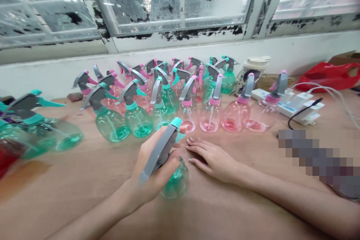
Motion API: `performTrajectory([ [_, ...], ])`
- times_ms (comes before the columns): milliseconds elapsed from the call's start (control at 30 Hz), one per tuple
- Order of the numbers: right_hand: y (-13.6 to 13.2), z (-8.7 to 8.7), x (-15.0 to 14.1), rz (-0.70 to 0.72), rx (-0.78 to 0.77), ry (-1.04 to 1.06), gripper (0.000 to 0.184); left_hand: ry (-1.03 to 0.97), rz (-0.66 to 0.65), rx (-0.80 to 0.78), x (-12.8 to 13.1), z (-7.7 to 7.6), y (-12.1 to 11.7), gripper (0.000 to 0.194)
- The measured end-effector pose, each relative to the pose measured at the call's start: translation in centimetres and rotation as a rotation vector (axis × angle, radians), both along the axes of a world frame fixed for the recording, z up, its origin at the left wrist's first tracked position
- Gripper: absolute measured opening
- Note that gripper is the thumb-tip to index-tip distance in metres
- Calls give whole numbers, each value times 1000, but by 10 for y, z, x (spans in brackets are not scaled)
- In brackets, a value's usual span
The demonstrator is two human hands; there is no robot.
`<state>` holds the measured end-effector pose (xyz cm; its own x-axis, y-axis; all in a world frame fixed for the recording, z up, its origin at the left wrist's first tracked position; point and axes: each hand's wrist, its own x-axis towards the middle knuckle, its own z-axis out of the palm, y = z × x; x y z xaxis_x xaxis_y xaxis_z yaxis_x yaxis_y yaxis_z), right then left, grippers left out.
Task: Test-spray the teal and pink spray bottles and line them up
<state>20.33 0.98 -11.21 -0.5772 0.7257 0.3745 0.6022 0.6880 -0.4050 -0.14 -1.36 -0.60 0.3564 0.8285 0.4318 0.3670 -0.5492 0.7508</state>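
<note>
My left hand (157,161) is wrapped round the neck of a green spray bottle (178,180) with a grey trigger head and a turquoise nozzle. The bottle stands tilted near the middle of the table, partly hidden by the fingers. To its right, my right hand (212,157) lies on the tabletop with its fingers stretched out, holding nothing. Just beyond the hands is a front row of spray bottles, green ones such as this green bottle (139,122) on the left and pink ones such as this pink bottle (235,114) on the right.
More spray bottles (143,90) crowd behind the front row by the wall. Green bottles (66,135) stand at the far left. A patterned cup (250,73), a white power strip (300,110) with cables and a red plastic bag (329,77) are at the right. Windows rise behind.
</note>
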Motion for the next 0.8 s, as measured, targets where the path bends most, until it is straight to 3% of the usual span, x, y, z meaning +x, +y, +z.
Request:
performTrajectory([
  [167, 0, 0, 0, -7, 10, -7, 37, -31, -42, -21, 1, 1, 1, 29],
  [433, 0, -1, 1, -5, 11, 3, 38, -8, -4, 18, 0, 2, 4, 3],
  [633, -1, 0, 2, 9, -3, -13, 39, 8, -9, -43, 2, 9, 1, 3],
  [800, -1, 0, 2, 7, -6, 16, 39, 30, 6, -16, -3, 6, 0, 9],
])
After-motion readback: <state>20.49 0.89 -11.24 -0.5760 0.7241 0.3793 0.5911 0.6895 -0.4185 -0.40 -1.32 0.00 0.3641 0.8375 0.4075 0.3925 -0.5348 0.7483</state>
